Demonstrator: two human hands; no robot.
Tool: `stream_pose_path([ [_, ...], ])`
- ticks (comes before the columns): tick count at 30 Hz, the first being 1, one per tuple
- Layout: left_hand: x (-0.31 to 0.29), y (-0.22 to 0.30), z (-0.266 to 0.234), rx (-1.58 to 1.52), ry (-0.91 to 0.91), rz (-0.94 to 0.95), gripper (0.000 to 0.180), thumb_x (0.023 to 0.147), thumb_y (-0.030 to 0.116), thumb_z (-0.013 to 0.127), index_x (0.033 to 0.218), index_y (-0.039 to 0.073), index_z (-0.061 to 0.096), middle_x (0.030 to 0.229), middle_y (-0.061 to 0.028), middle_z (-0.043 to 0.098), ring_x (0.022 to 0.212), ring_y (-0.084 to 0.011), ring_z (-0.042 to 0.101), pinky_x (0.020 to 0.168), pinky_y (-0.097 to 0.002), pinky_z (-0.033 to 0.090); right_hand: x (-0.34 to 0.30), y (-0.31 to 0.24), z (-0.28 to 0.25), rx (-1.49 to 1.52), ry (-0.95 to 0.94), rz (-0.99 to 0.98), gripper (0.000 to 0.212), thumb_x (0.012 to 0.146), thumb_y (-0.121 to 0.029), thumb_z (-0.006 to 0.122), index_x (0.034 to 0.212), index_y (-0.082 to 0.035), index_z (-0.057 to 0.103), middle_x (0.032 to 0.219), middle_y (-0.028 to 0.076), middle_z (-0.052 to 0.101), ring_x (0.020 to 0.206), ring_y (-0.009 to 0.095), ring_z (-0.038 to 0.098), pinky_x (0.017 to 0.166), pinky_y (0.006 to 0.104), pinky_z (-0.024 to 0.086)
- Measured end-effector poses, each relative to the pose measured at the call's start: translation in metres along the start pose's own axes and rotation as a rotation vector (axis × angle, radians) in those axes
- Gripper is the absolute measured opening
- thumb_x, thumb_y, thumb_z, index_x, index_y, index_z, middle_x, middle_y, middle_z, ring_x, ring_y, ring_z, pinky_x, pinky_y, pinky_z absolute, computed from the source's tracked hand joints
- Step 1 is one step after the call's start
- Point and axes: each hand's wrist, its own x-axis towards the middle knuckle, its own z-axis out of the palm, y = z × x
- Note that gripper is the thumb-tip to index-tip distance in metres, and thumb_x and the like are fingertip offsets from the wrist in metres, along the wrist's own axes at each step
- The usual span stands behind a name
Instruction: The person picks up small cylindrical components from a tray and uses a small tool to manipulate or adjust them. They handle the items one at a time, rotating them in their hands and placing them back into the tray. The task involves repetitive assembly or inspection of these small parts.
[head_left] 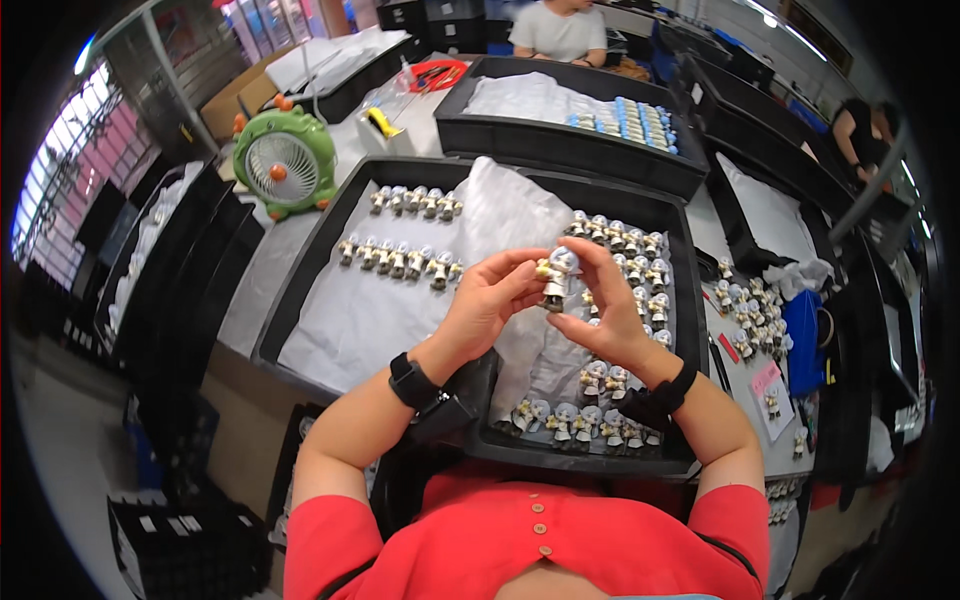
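Observation:
Between my two hands a small figurine (pixel 557 278) is held upright, with a pale blue-white head, a white body and a dark base. My right hand (pixel 612 310) grips it by head and base, thumb below and fingers on top. The fingertips of my left hand (pixel 492 300) pinch at its left side, by a yellowish part. Below them lies a black tray (pixel 330 235) lined with white sheeting (pixel 350 320). Rows of like figurines (pixel 405 260) stand on its left part. More figurines (pixel 590 425) fill the right part, some hidden behind my right hand.
A green fan (pixel 285 160) stands at the left, beside stacked black trays (pixel 180 270). Behind is another tray (pixel 570 135) of blue-white pieces. Loose figurines (pixel 755 315), a blue bin (pixel 803 330) and a pink card (pixel 768 385) lie at the right. Across the table sits a person (pixel 560 35).

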Motion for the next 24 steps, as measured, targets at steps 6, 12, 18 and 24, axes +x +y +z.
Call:
stream_pose_path([
  [6, -0.001, 0.000, -0.001, 0.035, 0.018, 0.029, 0.028, 0.093, 0.020, 0.056, 0.117, 0.006, 0.060, 0.100, -0.0012, 0.063, 0.093, -0.0089, 0.058, 0.080, -0.0258, 0.047, 0.002, 0.004, 0.002, 0.055, -0.047, 0.022, 0.074, 0.069, -0.001, 0.071, 0.134, -0.005, 0.036, 0.134, 0.010, 0.042, 0.123, 0.020, 0.044, 0.104, 0.0340, 0.037],
  [12, -0.002, 0.002, 0.000, 0.144, 0.026, 0.066, 0.028, 0.092, 0.019, 0.058, 0.117, 0.007, 0.060, 0.100, -0.0004, 0.063, 0.092, -0.0068, 0.057, 0.080, -0.0242, 0.046, 0.003, 0.007, 0.007, 0.104, -0.054, 0.052, 0.075, 0.069, 0.003, 0.070, 0.134, -0.006, 0.034, 0.136, 0.009, 0.041, 0.124, 0.020, 0.043, 0.104, 0.0353, 0.037],
  [18, 0.002, -0.004, 0.000, 0.237, -0.002, 0.148, 0.030, 0.089, 0.017, 0.061, 0.116, 0.006, 0.060, 0.100, -0.0005, 0.061, 0.089, -0.0063, 0.057, 0.078, -0.0228, 0.046, 0.004, 0.005, 0.007, 0.101, -0.057, 0.083, 0.073, 0.070, 0.003, 0.069, 0.133, -0.007, 0.035, 0.136, 0.009, 0.040, 0.124, 0.021, 0.044, 0.104, 0.0365, 0.037],
  [24, 0.001, -0.004, 0.005, 0.339, 0.094, 0.128, 0.028, 0.085, 0.015, 0.066, 0.109, 0.006, 0.056, 0.091, -0.0002, 0.057, 0.084, -0.0074, 0.057, 0.072, -0.0228, 0.046, 0.004, 0.010, 0.008, -0.081, -0.038, 0.078, 0.070, 0.069, -0.004, 0.073, 0.132, -0.009, 0.042, 0.128, 0.010, 0.048, 0.117, 0.022, 0.051, 0.096, 0.0361, 0.044],
])
